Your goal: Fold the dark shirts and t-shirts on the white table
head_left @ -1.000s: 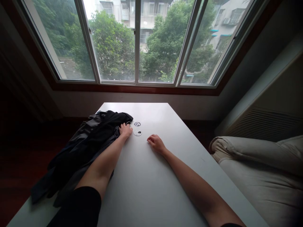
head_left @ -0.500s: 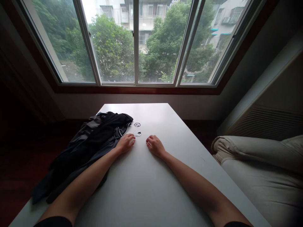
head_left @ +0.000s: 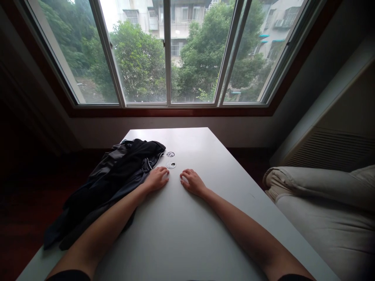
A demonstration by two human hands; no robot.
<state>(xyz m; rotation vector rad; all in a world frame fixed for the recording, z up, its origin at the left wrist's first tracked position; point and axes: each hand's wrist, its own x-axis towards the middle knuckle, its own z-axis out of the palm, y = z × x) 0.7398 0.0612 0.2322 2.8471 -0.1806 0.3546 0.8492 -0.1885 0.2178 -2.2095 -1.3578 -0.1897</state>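
Note:
My left hand (head_left: pixel 157 179) rests on the white table (head_left: pixel 175 226), fingers loosely curved and thumb apart, holding nothing. It lies beside the right edge of a heap of dark clothes (head_left: pixel 117 181), black and grey with thin white piping. My right hand (head_left: pixel 192 182) is on the tabletop too, a short gap to the right, its thumb and fingers apart around bare space. Just beyond my left fingertips is a round white-rimmed disc (head_left: pixel 168 165) with a dark spot. Behind it lies a second round disc (head_left: pixel 170 154); what these discs are is unclear.
A wide sliding window (head_left: pixel 168 58) spans the wall past the table's far end. To the right stands a pale padded seat (head_left: pixel 322 203), below a slatted panel (head_left: pixel 334 148). Dark reddish floor (head_left: pixel 17 218) shows on the left.
The thumb and fingers of my right hand are spread slightly wider. My left thumb also sits a little farther from its fingers. The camera view has shifted slightly; the clothes and discs stay put.

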